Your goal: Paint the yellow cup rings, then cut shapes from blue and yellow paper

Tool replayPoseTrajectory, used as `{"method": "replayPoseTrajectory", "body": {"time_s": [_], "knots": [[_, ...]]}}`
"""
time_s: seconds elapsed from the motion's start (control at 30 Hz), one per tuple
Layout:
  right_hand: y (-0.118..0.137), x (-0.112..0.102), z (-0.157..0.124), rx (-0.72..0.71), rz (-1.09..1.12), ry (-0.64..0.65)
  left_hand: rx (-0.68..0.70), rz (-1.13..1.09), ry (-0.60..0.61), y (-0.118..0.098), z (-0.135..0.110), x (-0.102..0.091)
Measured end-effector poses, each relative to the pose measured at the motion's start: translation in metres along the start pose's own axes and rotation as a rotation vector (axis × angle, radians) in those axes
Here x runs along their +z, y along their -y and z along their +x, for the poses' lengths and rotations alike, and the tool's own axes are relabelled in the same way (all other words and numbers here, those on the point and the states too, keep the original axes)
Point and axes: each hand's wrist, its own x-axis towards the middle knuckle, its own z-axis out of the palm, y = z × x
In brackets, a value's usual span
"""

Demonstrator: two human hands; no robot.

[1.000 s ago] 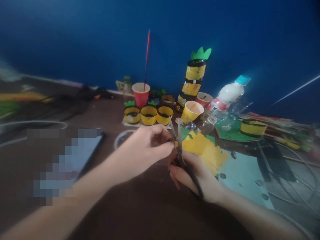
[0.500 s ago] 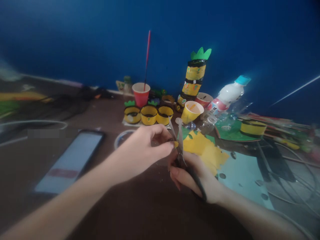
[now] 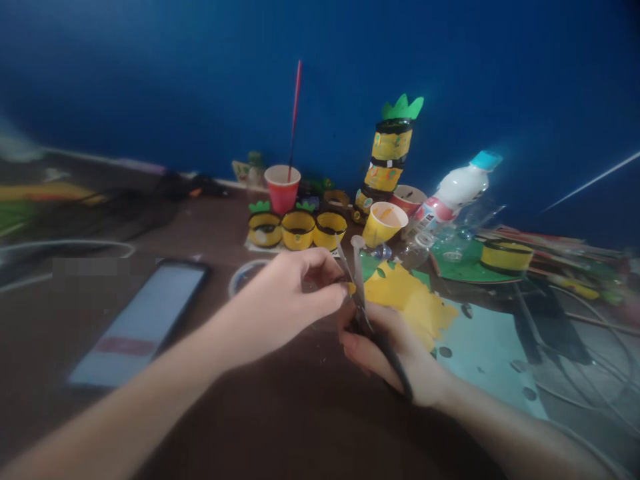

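Observation:
My left hand pinches a small yellow piece, mostly hidden by the fingers; it looks like paper. My right hand grips a pair of scissors by dark handles, with the blades pointing up and away and slightly apart. The yellow piece sits right at the blades, beside where they cross. Just behind my right hand lies a jagged-edged sheet of yellow paper, on top of a pale blue sheet dotted with dark round spots.
A phone lies at left. Several yellow, black-rimmed rings stand behind my hands, near a red cup holding a red stick. A banded yellow tower, a yellow cup and a tilted white bottle stand at back right.
The scissor blades have come a little closer together, with slight movement in the fingers of my right hand. My left hand keeps its pinch in nearly the same spot.

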Motion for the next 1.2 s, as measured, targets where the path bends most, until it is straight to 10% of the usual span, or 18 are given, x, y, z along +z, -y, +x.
{"method": "replayPoseTrajectory", "body": {"time_s": [1.2], "knots": [[-0.0027, 0.0017, -0.0015, 0.022, -0.009, -0.015, 0.007, -0.023, -0.032, 0.0033, -0.0003, -0.0003]]}}
